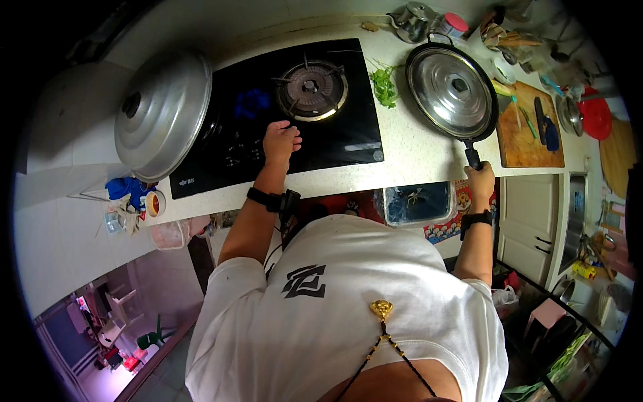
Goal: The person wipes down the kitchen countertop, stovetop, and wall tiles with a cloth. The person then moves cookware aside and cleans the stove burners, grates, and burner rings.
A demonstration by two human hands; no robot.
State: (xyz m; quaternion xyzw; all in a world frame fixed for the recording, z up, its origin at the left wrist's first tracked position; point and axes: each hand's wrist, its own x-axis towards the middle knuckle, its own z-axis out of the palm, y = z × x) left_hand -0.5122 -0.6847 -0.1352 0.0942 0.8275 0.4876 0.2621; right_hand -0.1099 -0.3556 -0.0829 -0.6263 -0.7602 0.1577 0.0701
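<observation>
My right hand (480,180) grips the black handle (472,156) of a frying pan (493,118). A shiny metal lid (442,95) with a dark knob covers the pan, which is over the counter right of the stove. My left hand (282,140) is above the front of the black glass gas cooktop (331,145). Its fingers are loosely bent and slightly apart, with nothing seen in them. Just beyond it is the bare right burner (311,86), showing no flame. A large domed aluminium lid (163,115) covers the cooktop's left side; what lies beneath is hidden.
Green herbs (384,88) lie between cooktop and pan. Right of the pan, a wooden cutting board (517,145) bears a knife (540,120) and green stalks. A metal kettle (414,22) stands at the back. A small cup (155,203) sits at the left front. Blue glow (252,103) shows on the glass.
</observation>
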